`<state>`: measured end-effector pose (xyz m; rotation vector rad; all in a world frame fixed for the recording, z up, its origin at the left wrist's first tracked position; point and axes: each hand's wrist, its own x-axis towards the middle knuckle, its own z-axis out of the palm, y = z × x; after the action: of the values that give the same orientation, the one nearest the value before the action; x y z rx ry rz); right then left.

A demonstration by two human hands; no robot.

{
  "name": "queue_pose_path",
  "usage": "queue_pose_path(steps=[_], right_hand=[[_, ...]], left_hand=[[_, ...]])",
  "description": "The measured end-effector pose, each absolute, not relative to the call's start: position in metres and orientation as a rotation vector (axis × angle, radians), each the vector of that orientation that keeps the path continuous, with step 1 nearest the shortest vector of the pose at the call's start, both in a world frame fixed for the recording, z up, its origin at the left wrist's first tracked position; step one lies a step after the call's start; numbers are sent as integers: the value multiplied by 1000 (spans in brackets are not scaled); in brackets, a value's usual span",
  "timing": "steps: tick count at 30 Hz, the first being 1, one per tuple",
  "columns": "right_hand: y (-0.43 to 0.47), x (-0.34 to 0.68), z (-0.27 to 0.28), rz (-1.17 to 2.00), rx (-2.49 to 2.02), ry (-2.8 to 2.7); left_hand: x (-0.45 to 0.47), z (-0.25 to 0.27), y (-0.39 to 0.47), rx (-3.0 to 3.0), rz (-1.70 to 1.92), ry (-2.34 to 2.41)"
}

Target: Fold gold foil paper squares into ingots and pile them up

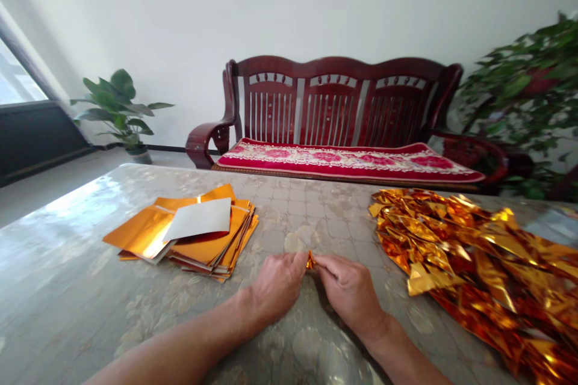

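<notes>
My left hand (280, 284) and my right hand (350, 292) meet above the table's middle, fingers closed. Between their fingertips shows a small bit of gold foil paper (310, 260), pinched from both sides; the rest of it is hidden by the fingers. To the left lies a loose stack of flat gold foil paper sheets (212, 246), with one sheet's pale side (201, 219) facing up on top. A large heap of folded gold foil pieces (478, 271) spreads over the right side, nearer my right hand.
A patterned, glossy cover lies over the table (149, 307). Beyond its far edge stands a dark red wooden bench (334, 102) with a red and white floral cushion (352, 159). Potted plants stand at left (120, 108) and right (533, 90). Something clear and shiny (553, 222) lies behind the heap.
</notes>
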<state>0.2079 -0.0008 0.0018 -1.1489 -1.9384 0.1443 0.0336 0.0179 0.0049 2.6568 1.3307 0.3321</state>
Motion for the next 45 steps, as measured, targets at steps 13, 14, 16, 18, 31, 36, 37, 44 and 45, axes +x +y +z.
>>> queue_pose_path(steps=[13,14,16,18,31,36,37,44,45], right_hand=[[-14,196,10,-93,-1246,-2040],[-12,196,9,-56,-1233,-2024],[-6,200,7,39,-1204,-1987],[1,206,5,124,-1187,-1952],[13,230,-6,-41,-1215,-1990],[9,226,6,-82,-1034,-2083],[9,226,7,-79,-1019,-2102],[11,231,5,-65,-1029,-2164],[12,232,4,-47,-1024,-2171]], left_hand=[[43,12,4,2729,163,1328],[41,11,6,2712,188,1337],[36,10,12,2670,268,1356],[31,9,19,2623,384,1376],[16,12,38,2408,632,1411],[16,10,37,2400,667,1399],[15,9,37,2403,673,1390],[14,8,37,2543,828,1219],[13,8,38,2591,864,1155]])
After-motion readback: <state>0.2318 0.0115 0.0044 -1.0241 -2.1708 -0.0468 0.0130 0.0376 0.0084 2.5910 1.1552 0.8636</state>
